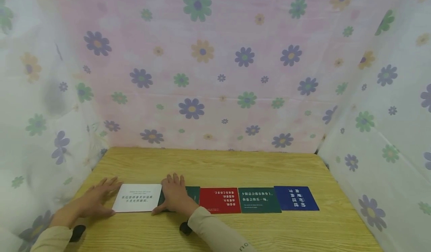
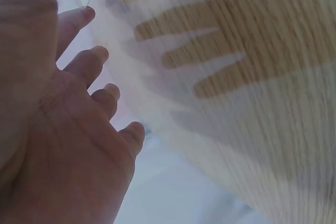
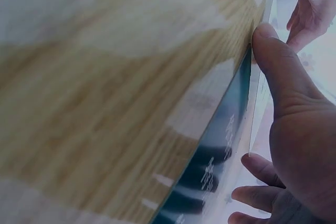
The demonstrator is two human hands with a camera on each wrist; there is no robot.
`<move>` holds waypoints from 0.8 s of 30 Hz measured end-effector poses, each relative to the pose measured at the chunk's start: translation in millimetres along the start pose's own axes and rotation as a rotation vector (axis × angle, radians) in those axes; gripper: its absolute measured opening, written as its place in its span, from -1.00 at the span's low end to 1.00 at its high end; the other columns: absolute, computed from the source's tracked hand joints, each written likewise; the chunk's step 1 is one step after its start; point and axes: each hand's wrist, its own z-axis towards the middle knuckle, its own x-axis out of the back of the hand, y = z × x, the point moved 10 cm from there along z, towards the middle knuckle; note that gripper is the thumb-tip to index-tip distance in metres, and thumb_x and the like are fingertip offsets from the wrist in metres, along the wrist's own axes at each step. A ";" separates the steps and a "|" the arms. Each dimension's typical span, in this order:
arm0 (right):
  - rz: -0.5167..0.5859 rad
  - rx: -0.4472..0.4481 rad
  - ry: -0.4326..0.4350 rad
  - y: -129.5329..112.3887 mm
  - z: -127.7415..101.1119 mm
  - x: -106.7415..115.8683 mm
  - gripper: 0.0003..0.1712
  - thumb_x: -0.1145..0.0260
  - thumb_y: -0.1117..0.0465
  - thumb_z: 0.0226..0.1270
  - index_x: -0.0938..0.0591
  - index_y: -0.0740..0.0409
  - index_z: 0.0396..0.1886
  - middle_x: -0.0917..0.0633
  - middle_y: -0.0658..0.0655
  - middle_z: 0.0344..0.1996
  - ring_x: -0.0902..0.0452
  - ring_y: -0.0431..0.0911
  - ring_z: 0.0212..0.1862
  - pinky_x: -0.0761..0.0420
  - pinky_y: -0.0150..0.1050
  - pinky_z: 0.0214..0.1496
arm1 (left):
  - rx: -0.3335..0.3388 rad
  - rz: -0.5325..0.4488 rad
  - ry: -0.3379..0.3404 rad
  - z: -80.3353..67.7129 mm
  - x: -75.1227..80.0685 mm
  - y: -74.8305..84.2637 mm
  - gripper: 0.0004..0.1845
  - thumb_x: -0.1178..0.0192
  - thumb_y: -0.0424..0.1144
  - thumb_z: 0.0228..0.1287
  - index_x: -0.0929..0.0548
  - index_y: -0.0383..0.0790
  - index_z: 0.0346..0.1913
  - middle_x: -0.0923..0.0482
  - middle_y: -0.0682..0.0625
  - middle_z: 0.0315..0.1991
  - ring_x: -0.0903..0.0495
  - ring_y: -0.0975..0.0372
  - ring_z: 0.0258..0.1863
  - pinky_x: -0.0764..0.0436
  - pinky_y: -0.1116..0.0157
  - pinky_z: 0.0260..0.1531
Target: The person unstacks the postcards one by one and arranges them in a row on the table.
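Observation:
Five printed cards lie in a row on the table. At the row's left end is a white card, and my left hand has fingertips and thumb along its left edge. In the left wrist view that hand's fingers are spread. My right hand reaches over a dark green card, partly hiding it, with fingertips near its far edge. Its thumb lies where the white and green cards meet. Farther right come a red card, another green card and a blue card.
The cards lie on a wood-grain table. Flower-patterned sheeting hangs behind it and along both sides. A black strap piece shows at the right wrist, another at the left.

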 end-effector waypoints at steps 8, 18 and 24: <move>0.018 -0.011 -0.006 0.5 0.2 -2.1 0.14 -0.49 -0.58 -0.21 -0.49 -0.10 0.35 -0.34 0.01 0.52 -0.15 -0.01 0.57 -0.22 0.01 0.58 | -0.003 -0.007 -0.027 2.0 0.4 0.7 0.04 -0.63 -0.13 -0.20 -0.40 -0.49 0.39 -0.11 -0.62 0.43 0.03 -0.65 0.35 0.03 -0.63 0.14; 0.047 0.005 -0.013 -0.3 2.1 -3.9 0.12 -0.51 -0.54 -0.19 -0.50 -0.08 0.35 -0.34 0.04 0.52 -0.12 0.01 0.58 -0.19 0.05 0.59 | -0.004 -0.037 -0.051 2.7 -1.1 -7.7 0.03 -0.62 -0.11 -0.18 -0.39 -0.43 0.40 -0.08 -0.64 0.43 0.06 -0.66 0.34 0.05 -0.63 0.14; 0.086 0.042 -0.013 -1.4 -3.9 -1.2 0.13 -0.51 -0.53 -0.15 -0.47 -0.06 0.39 -0.36 0.04 0.49 -0.12 0.04 0.58 -0.19 0.07 0.59 | 0.008 -0.070 -0.033 4.5 -12.8 -35.3 0.01 -0.60 0.05 -0.13 -0.41 -0.04 0.48 -0.10 -0.58 0.46 0.07 -0.63 0.37 0.08 -0.60 0.19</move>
